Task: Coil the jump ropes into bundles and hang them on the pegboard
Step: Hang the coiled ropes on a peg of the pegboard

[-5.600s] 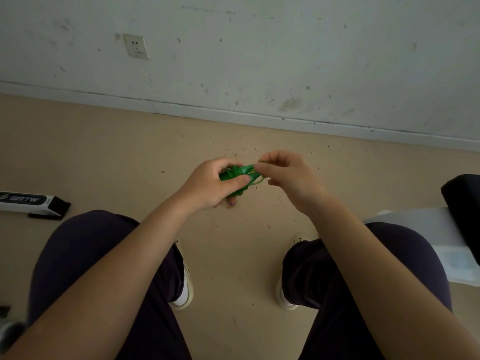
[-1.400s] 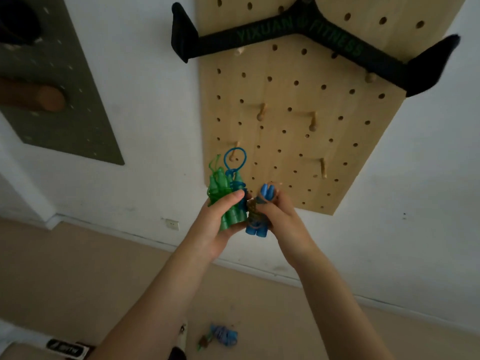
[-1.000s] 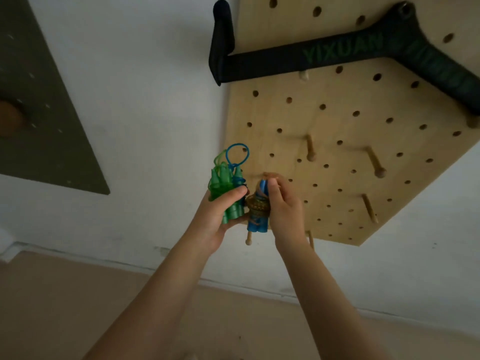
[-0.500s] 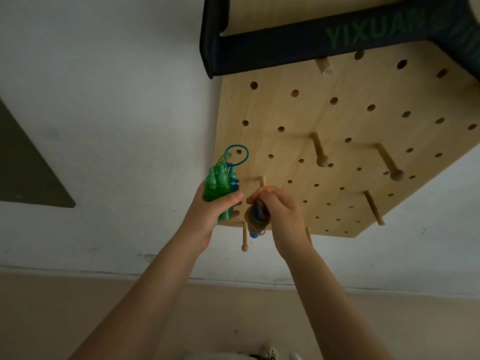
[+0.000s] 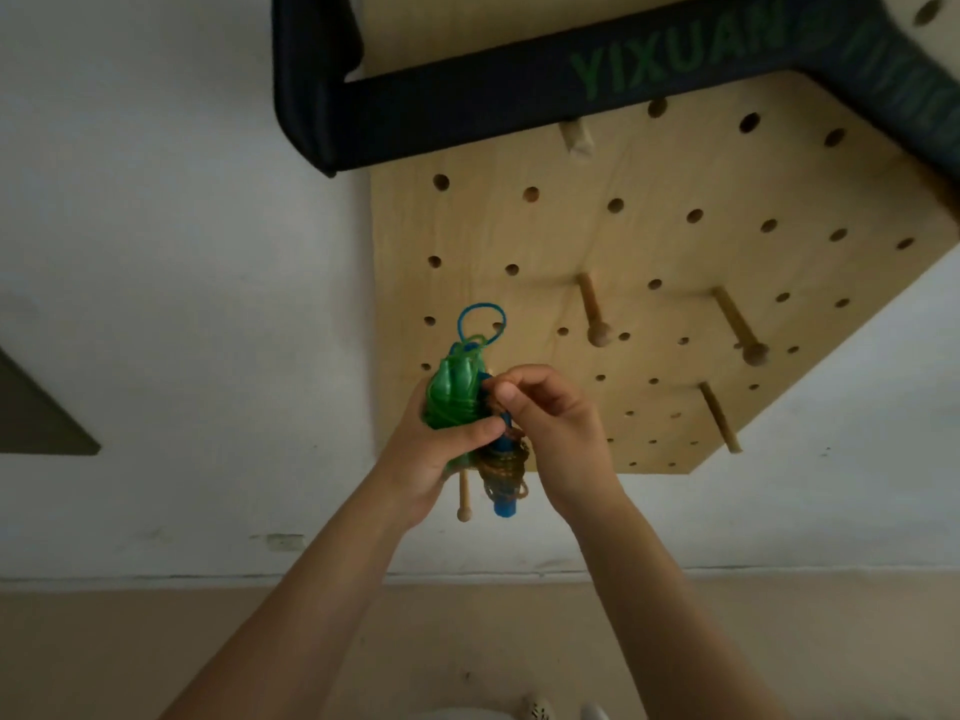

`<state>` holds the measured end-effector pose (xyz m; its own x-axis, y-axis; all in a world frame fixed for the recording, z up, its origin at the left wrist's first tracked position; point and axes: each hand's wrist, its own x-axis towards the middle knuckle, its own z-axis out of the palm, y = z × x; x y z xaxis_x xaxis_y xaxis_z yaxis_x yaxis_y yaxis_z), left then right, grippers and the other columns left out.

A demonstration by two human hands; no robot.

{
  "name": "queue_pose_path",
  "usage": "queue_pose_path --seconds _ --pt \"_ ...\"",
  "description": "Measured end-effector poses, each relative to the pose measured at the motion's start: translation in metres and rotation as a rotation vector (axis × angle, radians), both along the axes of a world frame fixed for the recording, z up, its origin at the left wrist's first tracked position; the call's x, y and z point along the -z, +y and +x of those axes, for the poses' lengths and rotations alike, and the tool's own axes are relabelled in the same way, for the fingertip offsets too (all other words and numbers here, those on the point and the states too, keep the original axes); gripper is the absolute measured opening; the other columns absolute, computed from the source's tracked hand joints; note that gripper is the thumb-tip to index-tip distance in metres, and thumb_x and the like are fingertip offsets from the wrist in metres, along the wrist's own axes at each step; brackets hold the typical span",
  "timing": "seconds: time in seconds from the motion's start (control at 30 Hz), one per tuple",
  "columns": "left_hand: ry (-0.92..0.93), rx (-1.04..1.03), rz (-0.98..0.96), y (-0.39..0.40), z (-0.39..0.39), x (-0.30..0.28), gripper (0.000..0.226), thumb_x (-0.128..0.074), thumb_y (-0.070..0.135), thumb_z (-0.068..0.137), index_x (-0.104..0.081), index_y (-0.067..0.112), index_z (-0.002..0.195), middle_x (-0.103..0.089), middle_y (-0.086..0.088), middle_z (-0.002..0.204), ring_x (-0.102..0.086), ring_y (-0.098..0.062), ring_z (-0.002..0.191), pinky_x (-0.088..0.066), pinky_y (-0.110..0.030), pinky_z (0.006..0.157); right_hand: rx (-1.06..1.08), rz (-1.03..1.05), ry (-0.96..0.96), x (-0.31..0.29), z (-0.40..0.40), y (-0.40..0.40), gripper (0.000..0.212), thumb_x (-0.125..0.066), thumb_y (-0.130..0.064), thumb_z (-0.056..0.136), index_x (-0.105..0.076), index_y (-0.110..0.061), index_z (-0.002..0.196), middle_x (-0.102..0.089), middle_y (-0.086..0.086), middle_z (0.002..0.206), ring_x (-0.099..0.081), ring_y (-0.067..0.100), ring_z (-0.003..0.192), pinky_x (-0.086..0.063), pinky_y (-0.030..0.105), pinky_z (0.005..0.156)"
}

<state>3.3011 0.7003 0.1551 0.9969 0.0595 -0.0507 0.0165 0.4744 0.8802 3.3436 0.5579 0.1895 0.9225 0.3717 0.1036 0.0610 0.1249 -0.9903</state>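
Green rope bundle (image 5: 451, 402): I see it just left of the frame's centre, coiled tight, gripped in the left hand (image 5: 434, 459) with the thumb pressed across its lower part.
Blue loop (image 5: 480, 324): it stands up above the green bundle, in front of the pegboard (image 5: 649, 262) (I cannot tell which bundle it belongs to).
Blue-handled bundle (image 5: 504, 475): it hangs just right of the green one, with orange-brown cord wrapped round a blue handle whose end points down.
Right hand (image 5: 550, 423): its fingers are curled and pinch the top of the blue-handled bundle, touching the left hand's thumb.
Low peg (image 5: 464, 496): it pokes down between the left hand and the blue handle.
Pegboard: light wood, filling the upper right of the frame, with more pegs (image 5: 595, 317) to the right of my hands.
Black bar (image 5: 519, 90): printed YIXUAN, it rests across the board's top.
Wall (image 5: 182, 252): white, on the left; the beige floor (image 5: 156, 652) runs along the bottom.
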Motion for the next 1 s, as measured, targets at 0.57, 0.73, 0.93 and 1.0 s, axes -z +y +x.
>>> queue_pose_path --seconds 0.57,0.73,0.93,1.0 --pt "0.133 -0.306 0.305 0.014 -0.004 0.002 0.068 -0.088 -0.001 0.066 -0.055 0.021 0.121 -0.070 -0.005 0.110 -0.070 -0.019 0.101 -0.060 -0.041 0.083 0.091 -0.052 -0.073 -0.005 -0.008 0.016 0.010 -0.063 -0.001 0.091 -0.069 -0.009 0.089 -0.074 0.009 0.087 -0.070 0.020 0.084 -0.057 0.031 0.080" --pt "0.045 -0.234 0.171 0.029 -0.011 -0.005 0.070 -0.089 0.015 0.062 -0.059 0.010 0.125 -0.067 -0.021 0.119 -0.066 -0.037 0.111 -0.055 -0.053 0.093 0.129 0.043 0.015 -0.009 0.000 0.018 0.009 -0.062 -0.008 0.094 -0.066 -0.015 0.089 -0.069 0.004 0.083 -0.069 0.021 0.084 -0.058 0.035 0.076" --pt "0.054 -0.255 0.080 0.010 -0.015 -0.003 0.083 -0.088 0.007 0.056 -0.052 0.019 0.130 -0.068 -0.013 0.120 -0.068 -0.029 0.109 -0.058 -0.052 0.088 0.249 0.105 0.123 0.008 -0.006 0.037 0.008 -0.060 -0.015 0.096 -0.065 -0.018 0.090 -0.070 0.005 0.083 -0.068 0.022 0.079 -0.056 0.038 0.076" --pt "0.058 -0.288 0.084 0.006 -0.015 -0.002 0.083 -0.088 0.006 0.054 -0.053 0.023 0.127 -0.068 -0.009 0.116 -0.069 -0.024 0.106 -0.060 -0.043 0.084 0.268 0.115 0.131 0.008 -0.006 0.039 0.009 -0.061 -0.015 0.095 -0.066 -0.019 0.089 -0.070 0.006 0.084 -0.068 0.026 0.082 -0.055 0.045 0.082"
